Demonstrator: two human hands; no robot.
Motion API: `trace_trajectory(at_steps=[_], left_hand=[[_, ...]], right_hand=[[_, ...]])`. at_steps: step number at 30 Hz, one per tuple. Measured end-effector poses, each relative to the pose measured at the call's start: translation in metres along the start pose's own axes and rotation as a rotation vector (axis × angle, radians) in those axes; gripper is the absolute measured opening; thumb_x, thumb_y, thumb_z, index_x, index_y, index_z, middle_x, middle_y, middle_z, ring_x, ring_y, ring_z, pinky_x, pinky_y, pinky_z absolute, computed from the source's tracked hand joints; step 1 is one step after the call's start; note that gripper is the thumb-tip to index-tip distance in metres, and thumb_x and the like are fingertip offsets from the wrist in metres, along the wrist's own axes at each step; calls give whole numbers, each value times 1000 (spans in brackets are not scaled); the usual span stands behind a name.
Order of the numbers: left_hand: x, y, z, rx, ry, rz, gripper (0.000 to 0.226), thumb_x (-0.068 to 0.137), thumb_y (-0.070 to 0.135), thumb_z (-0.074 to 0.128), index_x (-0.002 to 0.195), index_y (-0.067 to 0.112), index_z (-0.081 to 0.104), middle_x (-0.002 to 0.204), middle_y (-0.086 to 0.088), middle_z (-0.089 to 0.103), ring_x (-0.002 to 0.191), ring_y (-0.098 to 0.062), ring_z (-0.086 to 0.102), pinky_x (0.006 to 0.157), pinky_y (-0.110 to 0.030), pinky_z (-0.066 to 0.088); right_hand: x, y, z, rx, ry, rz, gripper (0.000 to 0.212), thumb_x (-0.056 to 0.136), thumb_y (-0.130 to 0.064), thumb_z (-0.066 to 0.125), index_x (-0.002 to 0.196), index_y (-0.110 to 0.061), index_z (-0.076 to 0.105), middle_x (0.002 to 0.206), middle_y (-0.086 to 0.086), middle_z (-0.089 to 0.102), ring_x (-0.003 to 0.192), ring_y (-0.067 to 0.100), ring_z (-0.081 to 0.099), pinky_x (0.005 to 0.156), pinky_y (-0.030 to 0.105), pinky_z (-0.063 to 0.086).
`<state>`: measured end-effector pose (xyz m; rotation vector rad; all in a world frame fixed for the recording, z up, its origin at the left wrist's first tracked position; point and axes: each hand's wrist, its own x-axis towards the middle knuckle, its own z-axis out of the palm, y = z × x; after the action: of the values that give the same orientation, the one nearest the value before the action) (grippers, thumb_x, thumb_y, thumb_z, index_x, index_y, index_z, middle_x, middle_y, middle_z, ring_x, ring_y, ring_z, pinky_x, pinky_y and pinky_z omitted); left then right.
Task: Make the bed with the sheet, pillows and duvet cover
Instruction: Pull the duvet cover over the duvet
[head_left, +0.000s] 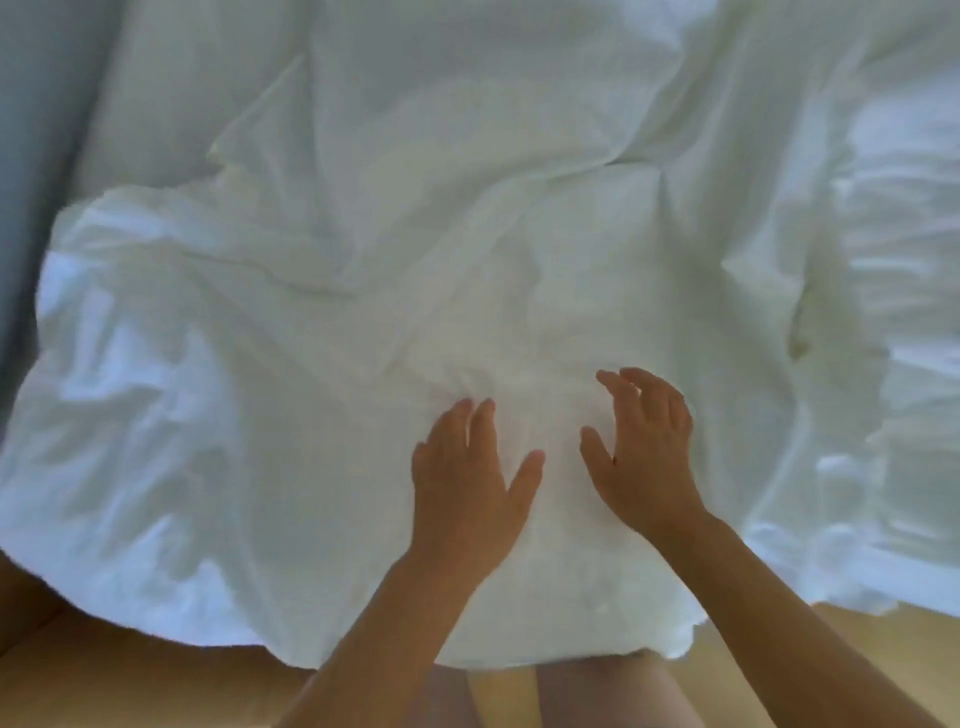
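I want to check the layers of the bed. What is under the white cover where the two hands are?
Nothing under the white cover shows. The left hand and right hand lie open on top. The crumpled cloth hides any sheet or mattress; only floor appears below its near edge.

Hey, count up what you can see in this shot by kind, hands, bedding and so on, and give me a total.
Hands: 2, the left hand flat on the cloth, the right hand with fingers curled
White duvets: 1, the crumpled duvet hanging over the bed's near edge
Pillows: 0 that can be told apart
Wooden floors: 1, the floor
Total: 4
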<state>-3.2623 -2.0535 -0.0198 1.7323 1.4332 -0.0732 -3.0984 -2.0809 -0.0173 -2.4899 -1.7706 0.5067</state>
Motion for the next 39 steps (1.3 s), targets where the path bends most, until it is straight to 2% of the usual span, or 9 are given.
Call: trace_trajectory(at_steps=[6, 12, 15, 20, 25, 27, 30, 34, 39], left_hand=[[-4, 80, 75, 163, -97, -92, 86, 81, 74, 37, 140, 12, 31, 140, -6, 39, 128, -25, 38, 104, -40, 33], [34, 104, 115, 94, 139, -283, 24, 93, 40, 47, 90, 18, 58, 100, -1, 60, 99, -24, 54, 82, -38, 42], [36, 112, 122, 84, 171, -372, 25, 98, 30, 44, 91, 11, 57, 98, -6, 61, 95, -26, 57, 87, -42, 44], [15, 161, 97, -514, 460, -387, 26, 101, 26, 38, 83, 12, 50, 73, 1, 52, 70, -8, 51, 62, -19, 38], [-4, 255, 131, -796, -140, -197, 21, 93, 40, 43, 85, 30, 59, 77, 16, 59, 74, -1, 56, 68, -15, 44], [5, 252, 135, -689, -141, -245, 20, 97, 34, 44, 92, 20, 58, 79, 12, 56, 74, -6, 53, 70, -21, 41], [21, 220, 122, -481, 142, -281, 27, 91, 45, 49, 97, 19, 55, 80, 12, 57, 72, -3, 54, 69, -23, 40], [32, 208, 116, -217, 54, -319, 73, 71, 75, 51, 112, 15, 51, 100, 4, 53, 91, -17, 56, 79, -33, 47], [52, 204, 110, -245, 107, -208, 29, 88, 13, 47, 61, 13, 39, 63, 0, 46, 65, -24, 48, 54, -29, 31]], right_hand=[[-60, 115, -39, 50, 157, 345, 63, 77, -36, 69, 129, -7, 49, 134, 17, 40, 124, 38, 33, 105, 50, 24], [-42, 168, -36, 362, 63, 463, 89, 66, -57, 67, 140, -24, 29, 141, 5, 32, 131, 28, 28, 106, 51, 25], [-32, 178, -36, 436, -19, 357, 88, 65, -59, 64, 138, -25, 29, 138, 2, 34, 128, 26, 31, 105, 48, 25], [-24, 198, -51, 669, -45, 368, 93, 62, -60, 70, 137, -22, 30, 138, 2, 31, 131, 24, 28, 109, 49, 22], [-14, 206, -58, 987, -137, 430, 58, 80, -51, 53, 129, -23, 40, 127, -3, 46, 120, 18, 44, 101, 40, 39], [-9, 209, -60, 1067, -46, 487, 41, 88, -41, 53, 124, -24, 44, 119, -8, 51, 116, 17, 49, 89, 27, 42], [4, 219, -63, 865, 115, 636, 81, 72, -58, 63, 136, -19, 33, 134, 1, 37, 127, 21, 34, 95, 33, 35], [12, 208, -64, 1113, -190, 873, 95, 63, -52, 78, 137, -15, 32, 127, 8, 55, 109, 27, 58, 85, 44, 51], [15, 208, -67, 1631, -779, 668, 36, 58, -32, 85, 89, -15, 78, 97, 9, 73, 86, 23, 71, 62, 32, 57]])
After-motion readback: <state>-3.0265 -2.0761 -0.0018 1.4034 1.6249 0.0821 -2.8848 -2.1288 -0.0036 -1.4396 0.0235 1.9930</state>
